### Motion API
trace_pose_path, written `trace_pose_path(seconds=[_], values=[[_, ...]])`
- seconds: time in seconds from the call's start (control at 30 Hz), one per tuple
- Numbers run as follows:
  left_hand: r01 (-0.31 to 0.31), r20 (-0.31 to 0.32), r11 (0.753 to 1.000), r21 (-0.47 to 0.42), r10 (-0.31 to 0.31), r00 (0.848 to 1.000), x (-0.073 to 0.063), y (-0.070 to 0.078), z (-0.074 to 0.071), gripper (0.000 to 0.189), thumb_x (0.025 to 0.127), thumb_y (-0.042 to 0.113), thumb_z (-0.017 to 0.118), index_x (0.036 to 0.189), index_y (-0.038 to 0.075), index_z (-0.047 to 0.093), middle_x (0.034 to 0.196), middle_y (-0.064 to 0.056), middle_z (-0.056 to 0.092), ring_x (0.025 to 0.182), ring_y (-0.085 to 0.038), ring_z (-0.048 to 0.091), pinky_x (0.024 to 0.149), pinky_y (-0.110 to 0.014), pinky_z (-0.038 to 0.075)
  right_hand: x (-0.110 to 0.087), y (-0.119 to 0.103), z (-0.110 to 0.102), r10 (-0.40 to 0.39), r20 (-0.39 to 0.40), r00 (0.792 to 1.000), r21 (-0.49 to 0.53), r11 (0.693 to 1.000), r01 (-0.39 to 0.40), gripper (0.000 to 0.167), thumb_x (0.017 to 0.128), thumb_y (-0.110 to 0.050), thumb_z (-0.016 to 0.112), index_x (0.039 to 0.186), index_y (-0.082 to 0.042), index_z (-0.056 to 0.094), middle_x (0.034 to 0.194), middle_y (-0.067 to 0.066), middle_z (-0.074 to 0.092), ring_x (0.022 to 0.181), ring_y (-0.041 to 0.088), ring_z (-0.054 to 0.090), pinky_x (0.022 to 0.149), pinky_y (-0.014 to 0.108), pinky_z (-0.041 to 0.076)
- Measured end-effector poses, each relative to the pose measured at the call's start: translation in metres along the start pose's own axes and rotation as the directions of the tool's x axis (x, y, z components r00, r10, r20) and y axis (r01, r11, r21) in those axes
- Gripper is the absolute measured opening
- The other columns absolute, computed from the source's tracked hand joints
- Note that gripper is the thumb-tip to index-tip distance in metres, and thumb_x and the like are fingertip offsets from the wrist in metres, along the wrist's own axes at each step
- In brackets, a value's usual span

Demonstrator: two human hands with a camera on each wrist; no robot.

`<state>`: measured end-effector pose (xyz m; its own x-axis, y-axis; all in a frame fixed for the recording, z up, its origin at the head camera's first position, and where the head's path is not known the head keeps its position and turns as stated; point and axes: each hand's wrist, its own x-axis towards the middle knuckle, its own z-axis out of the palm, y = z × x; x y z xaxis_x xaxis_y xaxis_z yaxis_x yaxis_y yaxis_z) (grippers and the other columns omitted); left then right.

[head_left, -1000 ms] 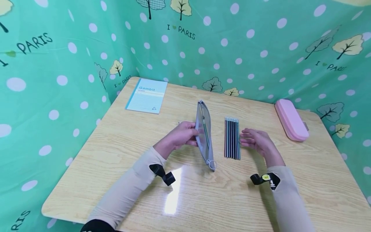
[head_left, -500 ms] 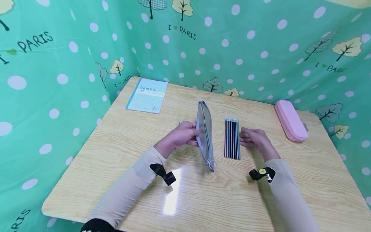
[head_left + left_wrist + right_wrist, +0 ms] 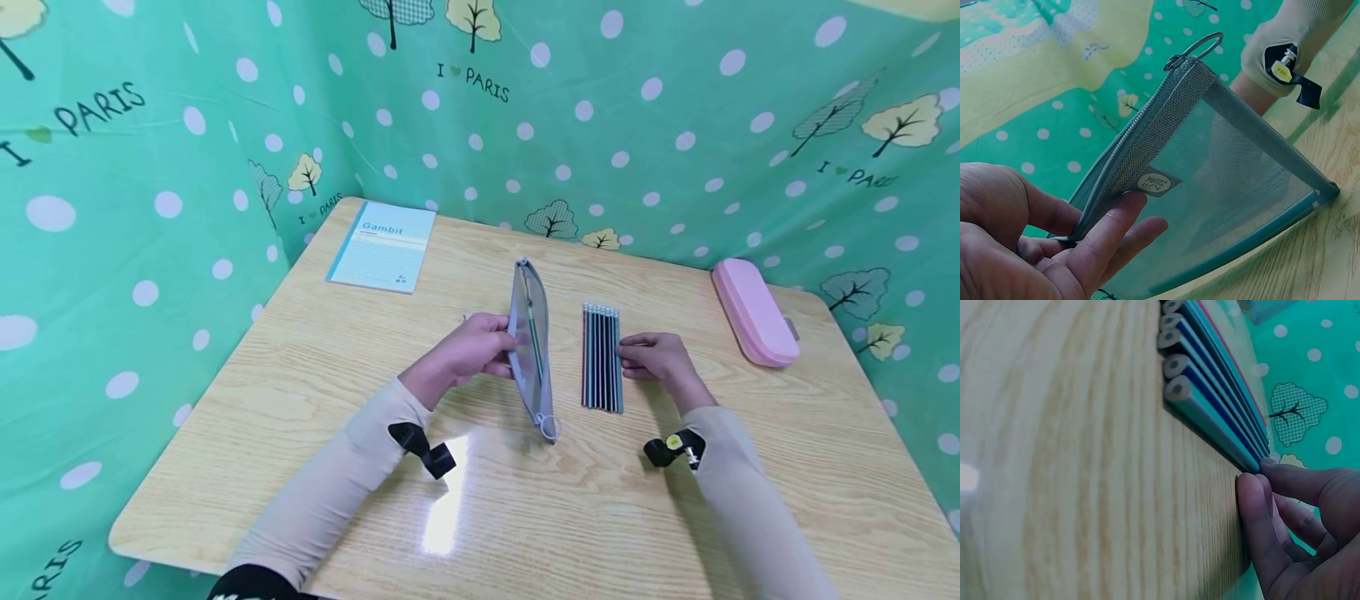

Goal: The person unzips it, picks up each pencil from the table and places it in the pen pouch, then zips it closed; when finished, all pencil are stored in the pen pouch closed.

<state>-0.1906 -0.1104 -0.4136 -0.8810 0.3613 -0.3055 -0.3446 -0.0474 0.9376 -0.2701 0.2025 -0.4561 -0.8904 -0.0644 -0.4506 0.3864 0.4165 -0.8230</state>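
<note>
My left hand [image 3: 480, 343] grips a grey mesh zipper pouch [image 3: 530, 367] by its side, keeping it on edge with its mouth parted. A thin green strip shows inside; whether it is a pencil I cannot tell. In the left wrist view, the pouch [image 3: 1229, 156] has a small label and a ring on its zipper end. To its right lies a flat row of several dark and green pencils [image 3: 601, 358]. My right hand [image 3: 656, 357] pinches the outermost green pencil [image 3: 1213, 419] at the row's right side. That pencil still lies against its neighbours.
A pale blue notebook [image 3: 382, 247] lies at the table's back left. At the back right sits a pink pencil case [image 3: 753, 312]. The wooden table [image 3: 300, 400] meets a green dotted cloth [image 3: 480, 125] behind and at the left.
My right hand has moved slightly left, and its fingertips have come together at the outermost pencil. The left hand and pouch have stayed in place.
</note>
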Motion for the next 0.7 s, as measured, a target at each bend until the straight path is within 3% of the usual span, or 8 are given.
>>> trace_pose_path(seconds=[0.3, 0.53, 0.7], values=[[-0.006, -0.006, 1.0, 0.011, 0.006, 1.0, 0.001, 0.0017, 0.0002, 0.051, 0.103, -0.003, 0.045, 0.153, -0.008, 0.04, 0.142, -0.03, 0.057, 0.118, -0.044, 0.066, 0.087, -0.037, 0.065, -0.0023, -0.0029, 0.0051, -0.063, -0.099, 0.993, -0.149, 0.988, 0.048, 0.04, 0.096, -0.006, 0.069, 0.128, 0.015, 0.058, 0.077, -0.001, 0.071, 0.063, 0.006, 0.068, 0.065, 0.025, 0.065], [-0.013, -0.014, 1.0, 0.018, 0.014, 1.0, -0.0012, 0.0037, 0.0012, 0.048, 0.103, -0.003, 0.046, 0.15, -0.011, 0.042, 0.139, -0.029, 0.06, 0.105, -0.035, 0.072, 0.084, -0.035, 0.065, -0.0048, -0.0056, 0.0086, -0.171, -0.175, 0.97, -0.406, 0.91, 0.087, 0.035, 0.09, -0.013, 0.075, 0.114, 0.012, 0.069, 0.084, 0.019, 0.075, 0.057, 0.009, 0.067, 0.057, 0.027, 0.063], [0.002, -0.018, 1.0, 0.009, -0.002, 1.0, -0.002, -0.0002, 0.0018, 0.048, 0.103, -0.003, 0.047, 0.15, -0.009, 0.043, 0.141, -0.028, 0.058, 0.11, -0.039, 0.07, 0.084, -0.036, 0.065, -0.0051, -0.0022, 0.0081, -0.159, -0.178, 0.971, -0.413, 0.908, 0.073, 0.034, 0.09, -0.014, 0.074, 0.113, 0.012, 0.07, 0.08, 0.016, 0.075, 0.057, 0.009, 0.066, 0.056, 0.027, 0.063]])
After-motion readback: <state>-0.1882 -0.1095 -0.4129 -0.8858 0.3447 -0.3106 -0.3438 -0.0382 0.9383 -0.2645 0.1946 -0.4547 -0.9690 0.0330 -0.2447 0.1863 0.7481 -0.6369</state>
